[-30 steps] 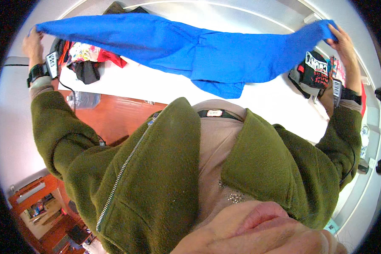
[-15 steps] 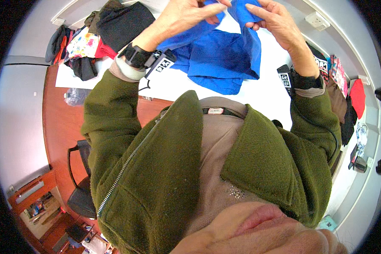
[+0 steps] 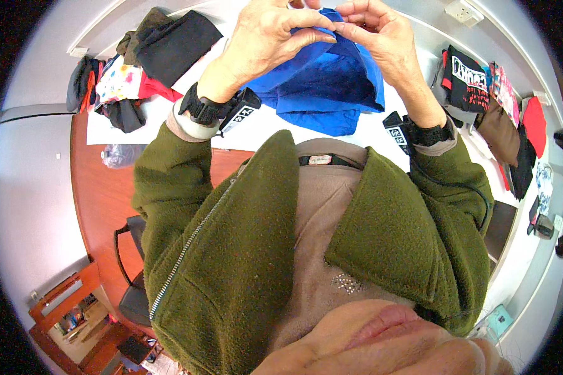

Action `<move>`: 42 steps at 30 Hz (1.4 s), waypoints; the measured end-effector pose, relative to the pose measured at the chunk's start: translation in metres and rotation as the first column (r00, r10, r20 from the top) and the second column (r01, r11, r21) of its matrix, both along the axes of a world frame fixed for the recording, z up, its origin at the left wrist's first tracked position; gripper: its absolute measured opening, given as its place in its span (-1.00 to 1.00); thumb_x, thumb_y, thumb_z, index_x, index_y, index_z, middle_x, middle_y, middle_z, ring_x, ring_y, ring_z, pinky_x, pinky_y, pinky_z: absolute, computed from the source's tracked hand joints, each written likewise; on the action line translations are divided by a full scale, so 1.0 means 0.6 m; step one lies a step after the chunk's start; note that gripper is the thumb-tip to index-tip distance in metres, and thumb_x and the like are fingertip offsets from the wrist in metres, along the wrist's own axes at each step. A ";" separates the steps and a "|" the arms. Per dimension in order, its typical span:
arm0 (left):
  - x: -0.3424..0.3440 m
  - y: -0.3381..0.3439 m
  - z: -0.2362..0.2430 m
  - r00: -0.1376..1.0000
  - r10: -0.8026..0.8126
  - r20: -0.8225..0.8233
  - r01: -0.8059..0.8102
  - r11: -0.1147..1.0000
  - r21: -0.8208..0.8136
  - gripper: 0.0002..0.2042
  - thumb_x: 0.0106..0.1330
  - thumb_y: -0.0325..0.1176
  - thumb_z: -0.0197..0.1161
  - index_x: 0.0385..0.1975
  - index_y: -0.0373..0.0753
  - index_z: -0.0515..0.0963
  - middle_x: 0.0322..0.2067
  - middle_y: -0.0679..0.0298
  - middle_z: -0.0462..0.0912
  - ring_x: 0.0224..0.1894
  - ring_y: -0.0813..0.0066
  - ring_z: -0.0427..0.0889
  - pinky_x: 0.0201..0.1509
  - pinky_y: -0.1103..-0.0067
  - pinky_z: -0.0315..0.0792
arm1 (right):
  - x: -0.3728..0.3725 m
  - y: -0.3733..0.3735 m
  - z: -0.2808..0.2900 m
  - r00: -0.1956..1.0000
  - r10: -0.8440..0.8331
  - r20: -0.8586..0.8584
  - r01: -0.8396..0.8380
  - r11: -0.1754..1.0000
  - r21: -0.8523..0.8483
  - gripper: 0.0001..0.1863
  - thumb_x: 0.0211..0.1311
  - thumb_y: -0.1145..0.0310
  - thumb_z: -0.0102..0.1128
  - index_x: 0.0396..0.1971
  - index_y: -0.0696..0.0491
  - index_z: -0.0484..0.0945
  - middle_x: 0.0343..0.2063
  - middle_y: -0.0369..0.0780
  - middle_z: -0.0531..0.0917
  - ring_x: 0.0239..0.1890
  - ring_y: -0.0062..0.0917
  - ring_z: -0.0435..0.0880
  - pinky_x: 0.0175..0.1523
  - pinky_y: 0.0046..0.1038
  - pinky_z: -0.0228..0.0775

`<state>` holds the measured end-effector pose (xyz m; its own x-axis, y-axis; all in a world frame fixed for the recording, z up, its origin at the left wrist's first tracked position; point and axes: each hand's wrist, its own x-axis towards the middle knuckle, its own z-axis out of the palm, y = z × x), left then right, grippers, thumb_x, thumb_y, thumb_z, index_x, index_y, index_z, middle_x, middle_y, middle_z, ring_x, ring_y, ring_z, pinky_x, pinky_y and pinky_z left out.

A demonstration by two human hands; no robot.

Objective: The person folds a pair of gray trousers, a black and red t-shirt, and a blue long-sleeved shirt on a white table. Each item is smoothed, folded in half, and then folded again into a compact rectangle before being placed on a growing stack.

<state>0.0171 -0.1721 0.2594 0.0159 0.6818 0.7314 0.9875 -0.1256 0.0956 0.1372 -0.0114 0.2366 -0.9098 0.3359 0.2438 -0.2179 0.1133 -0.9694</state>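
My left hand (image 3: pixel 275 34) and my right hand (image 3: pixel 381 44) are close together at the top centre, fingertips pinching the gathered upper edge of a blue garment (image 3: pixel 322 87). The garment droops in folds between my wrists, its lower part lying on the white table surface (image 3: pixel 225 134). Each of my wrists wears a black strap with a small patterned device. Some of the fingertips are hidden in the fabric.
Piled clothes (image 3: pixel 172 47) in black, white print and red lie at back left. More clothes (image 3: pixel 500 125) lie along the right side beneath a wall socket (image 3: pixel 463 14). A black chair (image 3: pixel 131 294) and a clear plastic item (image 3: pixel 119 156) are at left.
My hands have come from holding the blue garment stretched wide to meeting at the top centre. The garment now hangs doubled up, its lower part on the table.
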 end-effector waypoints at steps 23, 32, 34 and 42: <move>0.011 -0.008 -0.007 0.902 0.125 0.413 -0.086 0.990 -0.112 -0.76 0.05 -0.34 0.41 -0.30 -0.25 0.60 -0.48 0.26 0.62 -0.44 0.54 0.56 -0.34 0.58 0.46 | 0.016 -0.051 -0.024 0.941 -0.204 -0.269 0.255 0.952 0.168 -0.93 0.14 0.61 0.18 -0.37 0.17 0.55 -0.44 -0.27 0.66 -0.36 -0.67 0.61 -0.23 -0.65 0.45; 0.002 -0.005 -0.001 0.959 0.141 0.244 -0.128 0.989 -0.068 -0.86 0.17 -0.39 0.26 -0.39 -0.31 0.49 -0.42 0.10 0.48 -0.36 0.16 0.49 -0.26 0.42 0.39 | 0.015 -0.049 -0.013 0.971 -0.137 -0.197 0.197 0.924 0.328 -0.82 0.06 0.47 0.29 -0.31 0.15 0.56 -0.39 -0.17 0.64 -0.34 -0.53 0.63 -0.22 -0.52 0.49; 0.003 -0.002 0.005 0.967 0.159 0.197 -0.157 0.987 -0.023 -0.85 0.17 -0.40 0.25 -0.39 -0.31 0.46 -0.39 0.07 0.44 -0.33 0.11 0.47 -0.25 0.39 0.37 | 0.016 -0.051 -0.013 0.967 -0.163 -0.197 0.235 0.870 0.433 -0.77 0.03 0.42 0.34 -0.30 0.13 0.57 -0.38 -0.13 0.64 -0.34 -0.46 0.64 -0.21 -0.47 0.49; -0.002 0.042 0.052 0.989 0.146 -0.036 -0.144 0.988 0.052 -0.85 0.21 -0.42 0.17 -0.33 -0.35 0.41 -0.37 0.04 0.39 -0.34 0.09 0.44 -0.27 0.35 0.36 | -0.007 -0.053 -0.004 0.917 -0.332 -0.224 0.388 0.599 0.700 -0.56 0.11 0.00 0.24 -0.42 0.16 0.62 -0.47 -0.05 0.64 -0.42 -0.31 0.62 -0.30 -0.34 0.45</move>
